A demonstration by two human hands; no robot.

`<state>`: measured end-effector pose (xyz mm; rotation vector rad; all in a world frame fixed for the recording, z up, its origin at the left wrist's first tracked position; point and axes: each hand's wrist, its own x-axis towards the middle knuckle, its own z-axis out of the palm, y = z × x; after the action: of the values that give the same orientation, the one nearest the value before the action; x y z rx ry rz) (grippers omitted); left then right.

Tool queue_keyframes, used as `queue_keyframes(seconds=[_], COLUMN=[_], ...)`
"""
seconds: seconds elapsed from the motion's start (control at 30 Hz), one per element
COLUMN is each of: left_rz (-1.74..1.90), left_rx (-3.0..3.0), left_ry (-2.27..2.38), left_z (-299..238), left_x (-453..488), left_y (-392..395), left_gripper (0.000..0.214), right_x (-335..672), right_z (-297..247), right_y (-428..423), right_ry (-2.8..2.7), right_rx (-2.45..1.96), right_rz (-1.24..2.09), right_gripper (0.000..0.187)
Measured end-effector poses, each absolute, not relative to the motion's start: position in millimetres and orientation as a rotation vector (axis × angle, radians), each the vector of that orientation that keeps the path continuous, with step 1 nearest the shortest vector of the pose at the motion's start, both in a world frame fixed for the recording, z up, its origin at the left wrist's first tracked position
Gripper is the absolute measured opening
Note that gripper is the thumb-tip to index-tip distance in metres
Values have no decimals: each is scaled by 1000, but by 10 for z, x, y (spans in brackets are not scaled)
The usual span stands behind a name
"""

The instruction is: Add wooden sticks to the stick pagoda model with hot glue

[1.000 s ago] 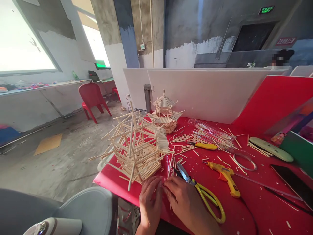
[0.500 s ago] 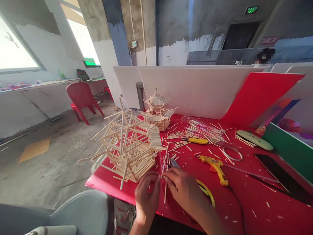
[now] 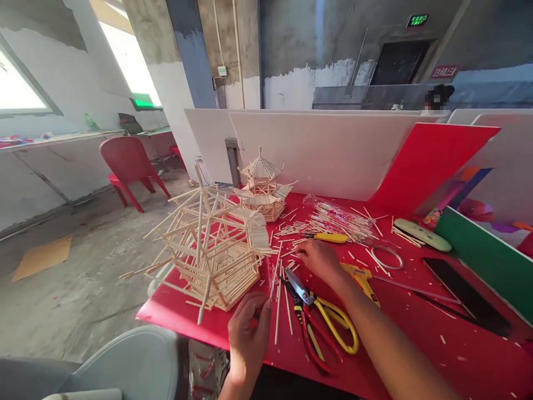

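At the table's front edge, my left hand (image 3: pixel 249 328) is closed in a pinch on a thin wooden stick (image 3: pixel 273 282) that points up and away. My right hand (image 3: pixel 320 259) reaches farther out over the loose sticks, fingers curled together; what they hold, if anything, is hidden. Left of my hands stands an open stick-built pavilion frame (image 3: pixel 227 272), its roof partly covered with slats. Behind it is a smaller, roofed stick pavilion (image 3: pixel 261 186). Between my hands lie scissors with yellow handles (image 3: pixel 353 339) and red-handled pliers (image 3: pixel 312 347).
The red table (image 3: pixel 400 339) also bears a yellow glue gun (image 3: pixel 363 280), a yellow cutter knife (image 3: pixel 331 238), bagged sticks (image 3: pixel 337 216), a clear coil (image 3: pixel 387 257), a phone (image 3: pixel 462 294) and a green case (image 3: pixel 422 234). A grey stool (image 3: pixel 133 361) stands at front left.
My right hand has left my left hand and moved forward to the loose sticks, uncovering the scissors and pliers. My left hand stays near the front edge. The view has shifted slightly right.
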<state>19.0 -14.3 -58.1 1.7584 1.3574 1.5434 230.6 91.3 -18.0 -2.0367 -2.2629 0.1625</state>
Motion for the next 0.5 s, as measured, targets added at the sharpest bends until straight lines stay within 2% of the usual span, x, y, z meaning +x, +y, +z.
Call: queue_keyframes(seconds=[0.13, 0.5], left_rz=[1517, 1522], left_rx=[1752, 1716], left_ry=[1394, 1390], left_z=[-628, -654], left_x=[115, 35], left_y=[-140, -104], left_gripper=[13, 12], right_x=[2253, 2265], right_z=[-245, -286], right_y=[1174, 1383], right_ry=[-2492, -2748], right_rx=[-1937, -1814], right_rz=[117, 153], right_gripper=[32, 34])
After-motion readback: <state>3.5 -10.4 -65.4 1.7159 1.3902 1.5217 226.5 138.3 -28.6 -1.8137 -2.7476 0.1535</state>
